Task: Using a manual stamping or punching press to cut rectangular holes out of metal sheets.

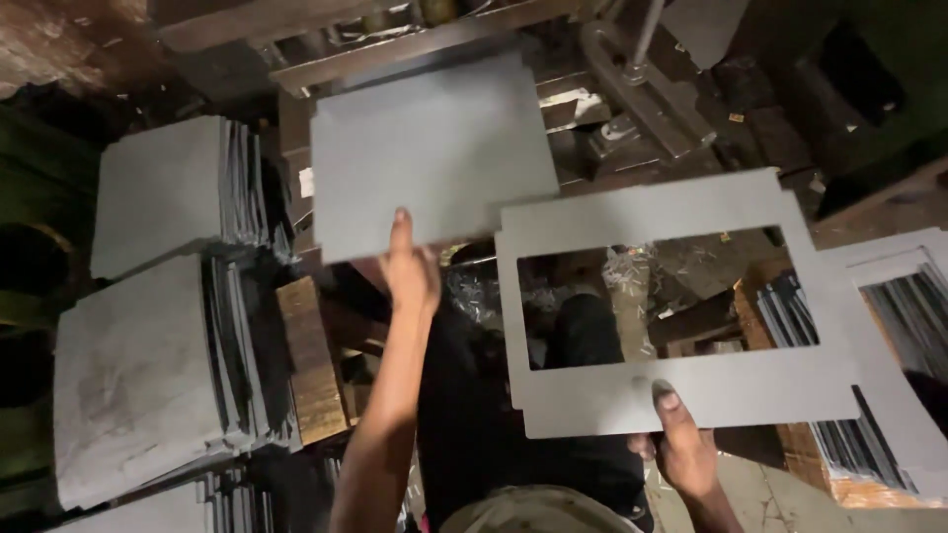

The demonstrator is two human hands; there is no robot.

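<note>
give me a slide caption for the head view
Left hand holds a solid grey sheet; right hand holds a cut-out grey frame.

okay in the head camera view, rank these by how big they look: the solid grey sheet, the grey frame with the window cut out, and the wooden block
1. Cut-out frame, held by the right hand.
2. Solid sheet, held by the left hand; nearly as big, and differing nearness to the camera makes this order unsure.
3. Wooden block, clearly smallest.
</note>
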